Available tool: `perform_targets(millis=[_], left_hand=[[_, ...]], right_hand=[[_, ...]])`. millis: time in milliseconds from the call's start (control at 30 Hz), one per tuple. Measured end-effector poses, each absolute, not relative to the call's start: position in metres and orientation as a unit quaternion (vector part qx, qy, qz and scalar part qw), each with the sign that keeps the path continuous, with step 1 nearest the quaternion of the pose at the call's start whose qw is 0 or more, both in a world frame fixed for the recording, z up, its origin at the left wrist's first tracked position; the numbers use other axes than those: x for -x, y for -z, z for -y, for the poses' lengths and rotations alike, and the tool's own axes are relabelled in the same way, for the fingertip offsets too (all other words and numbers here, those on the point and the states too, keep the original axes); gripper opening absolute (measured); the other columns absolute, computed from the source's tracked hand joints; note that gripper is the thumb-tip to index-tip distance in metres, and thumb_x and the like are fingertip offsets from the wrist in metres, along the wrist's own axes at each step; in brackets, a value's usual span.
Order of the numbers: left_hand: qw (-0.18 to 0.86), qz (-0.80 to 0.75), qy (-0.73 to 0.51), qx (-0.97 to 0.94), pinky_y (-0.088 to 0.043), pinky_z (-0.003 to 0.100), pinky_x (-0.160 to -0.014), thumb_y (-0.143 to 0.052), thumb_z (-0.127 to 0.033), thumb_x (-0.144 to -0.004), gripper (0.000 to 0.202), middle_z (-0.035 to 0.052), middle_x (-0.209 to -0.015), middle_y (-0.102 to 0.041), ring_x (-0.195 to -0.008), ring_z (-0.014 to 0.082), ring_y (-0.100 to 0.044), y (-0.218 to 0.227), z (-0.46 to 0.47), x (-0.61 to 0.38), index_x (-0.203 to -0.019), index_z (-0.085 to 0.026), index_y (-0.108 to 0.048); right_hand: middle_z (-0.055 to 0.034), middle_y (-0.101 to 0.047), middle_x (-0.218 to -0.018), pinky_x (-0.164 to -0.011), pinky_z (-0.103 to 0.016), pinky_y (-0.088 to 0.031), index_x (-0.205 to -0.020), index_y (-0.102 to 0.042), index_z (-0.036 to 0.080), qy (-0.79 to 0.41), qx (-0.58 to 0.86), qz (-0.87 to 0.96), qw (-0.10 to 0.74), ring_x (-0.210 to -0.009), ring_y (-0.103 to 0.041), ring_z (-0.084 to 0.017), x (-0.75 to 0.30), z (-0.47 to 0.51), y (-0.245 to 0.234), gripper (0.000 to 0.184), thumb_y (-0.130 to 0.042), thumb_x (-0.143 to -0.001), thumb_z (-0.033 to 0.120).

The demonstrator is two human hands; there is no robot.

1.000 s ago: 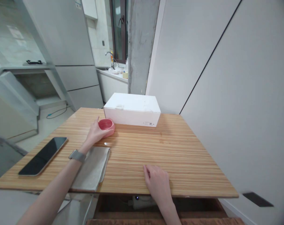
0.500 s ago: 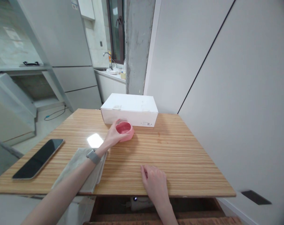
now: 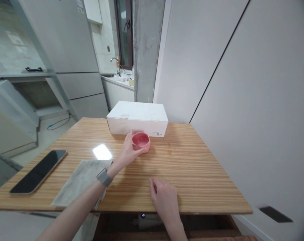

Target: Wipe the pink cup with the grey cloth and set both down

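Observation:
My left hand (image 3: 130, 151) grips a small pink bowl (image 3: 147, 147) from its left side, thumb along the near side and fingers round the far side. The bowl is upright, its open top facing up, just in front of a white box (image 3: 138, 126). Close to the table's front edge, my right hand (image 3: 164, 194) rests on the wood, its fingers curled into a loose fist. I see nothing in it, though its underside is hidden. Beneath my left forearm lies a folded grey cloth (image 3: 79, 180).
A dark-screened phone (image 3: 38, 171) lies on the left of the wooden table (image 3: 199, 174). An open drawer (image 3: 204, 222) below the front edge holds a pale device (image 3: 149, 221). A white wall (image 3: 242, 117) rises at the right.
My left hand and the pink bowl have moved to the right along the front of the white box. My right hand stays in about the same place.

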State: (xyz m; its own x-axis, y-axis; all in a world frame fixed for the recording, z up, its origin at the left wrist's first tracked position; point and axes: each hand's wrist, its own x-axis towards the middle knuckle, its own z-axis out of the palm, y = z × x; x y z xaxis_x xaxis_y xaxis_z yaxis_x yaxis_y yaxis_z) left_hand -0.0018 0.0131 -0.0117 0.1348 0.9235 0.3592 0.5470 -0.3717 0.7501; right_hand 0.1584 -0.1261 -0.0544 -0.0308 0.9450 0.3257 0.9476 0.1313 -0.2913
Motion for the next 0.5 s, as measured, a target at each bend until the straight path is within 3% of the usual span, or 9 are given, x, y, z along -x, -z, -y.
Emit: perform_targets(millis=[133,333,500], left_hand=[[0.128,-0.534,-0.343,-0.762,-0.036,0.044,-0.105,-0.051,-0.044,-0.086,0.047,0.0108,-0.136,-0.046,-0.127,0.0259,-0.044,0.011,0.043,0.034,-0.128,-0.023,-0.048],[-0.063,-0.66,-0.233,-0.712,-0.045,0.048,-0.089,-0.052,-0.053,-0.082,0.048,0.0119,-0.107,-0.06,-0.097,0.0308,-0.057,0.033,0.129,0.094,-0.117,-0.02,-0.055],[-0.095,-0.634,-0.228,-0.733,-0.046,0.045,-0.089,-0.053,-0.048,-0.083,0.041,0.0102,-0.111,-0.063,-0.102,0.0298,-0.058,0.06,0.156,0.123,-0.114,-0.021,-0.057]], right_hand=[[-0.0002,-0.062,-0.06,-0.056,-0.028,-0.024,-0.064,-0.055,0.021,0.007,0.657,0.719,0.227,-0.058,-0.059,-0.014,-0.159,0.126,0.056,0.034,-0.04,-0.095,0.024],[-0.0006,-0.061,-0.06,-0.056,-0.027,-0.025,-0.064,-0.055,0.021,0.011,0.644,0.728,0.234,-0.057,-0.057,-0.014,-0.159,0.126,0.058,0.038,-0.036,-0.097,0.028],[-0.0015,-0.059,-0.059,-0.056,-0.028,-0.026,-0.064,-0.056,0.021,0.0,0.636,0.725,0.265,-0.057,-0.055,-0.014,-0.161,0.124,0.058,0.041,-0.034,-0.097,0.03]])
